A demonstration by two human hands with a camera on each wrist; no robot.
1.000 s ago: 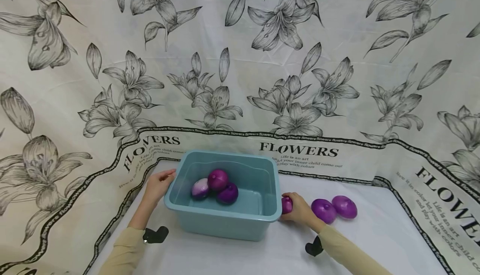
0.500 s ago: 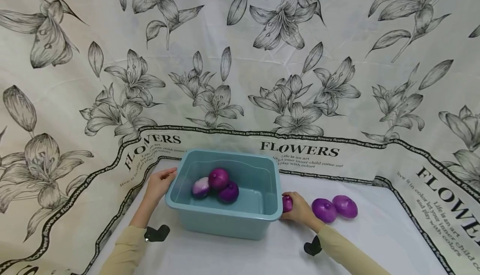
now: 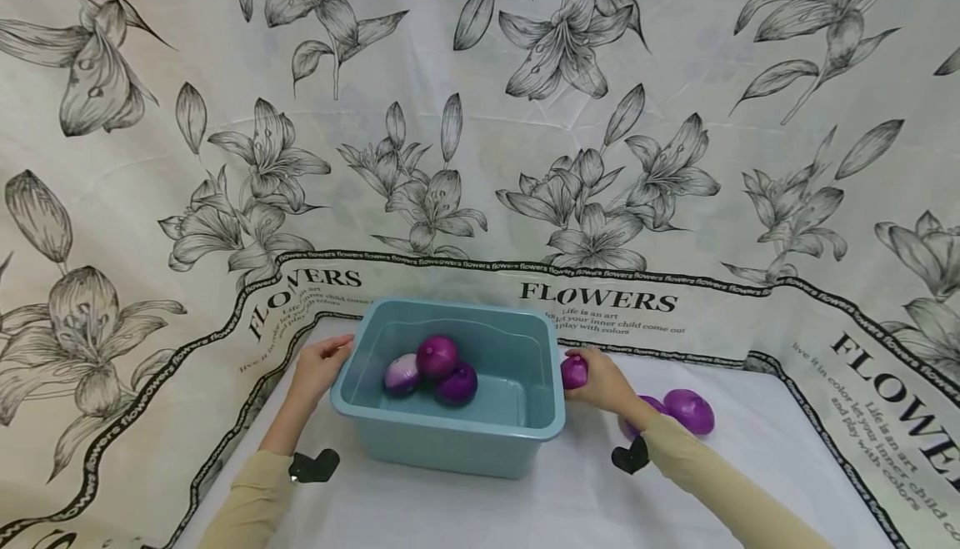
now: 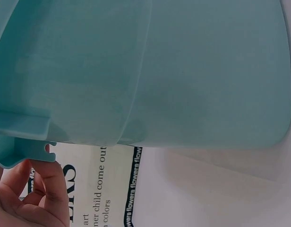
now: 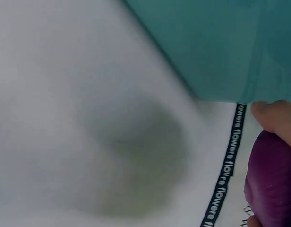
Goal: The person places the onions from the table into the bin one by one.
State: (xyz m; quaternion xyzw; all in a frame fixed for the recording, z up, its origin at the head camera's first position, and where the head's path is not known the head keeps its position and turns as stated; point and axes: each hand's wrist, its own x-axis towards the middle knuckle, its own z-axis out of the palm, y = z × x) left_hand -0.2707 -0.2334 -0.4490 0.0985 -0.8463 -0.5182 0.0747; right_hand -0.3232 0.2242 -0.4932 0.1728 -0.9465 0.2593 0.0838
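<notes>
A blue-green plastic bin [image 3: 450, 449] stands on the white cloth with three onions inside. One is pale and purple [image 3: 402, 375], and two are red onions, the upper one [image 3: 437, 357] leaning on the darker one [image 3: 457, 384]. At the bin's left end, my left hand [image 3: 317, 368] holds the rim; bent fingers [image 4: 53, 187] lie under its edge in the left wrist view. Just beyond the right end, my right hand [image 3: 602, 379] grips another red onion [image 3: 574, 372] between thumb and fingers, lifted to about rim height. In the right wrist view that onion [image 5: 273, 182] is partly cut off.
Two more purple onions lie on the cloth to the right; my right forearm partly covers the nearer one [image 3: 632, 425], with the farther onion [image 3: 689, 412] beside it. Behind the table hangs a curtain [image 3: 525, 157] printed with flowers. Black heart-shaped pieces [image 3: 315, 466] show near both wrists.
My right hand has risen along the bin's right end, carrying the red onion up off the cloth. Its forearm now covers part of one loose onion. My left hand and the bin stay put.
</notes>
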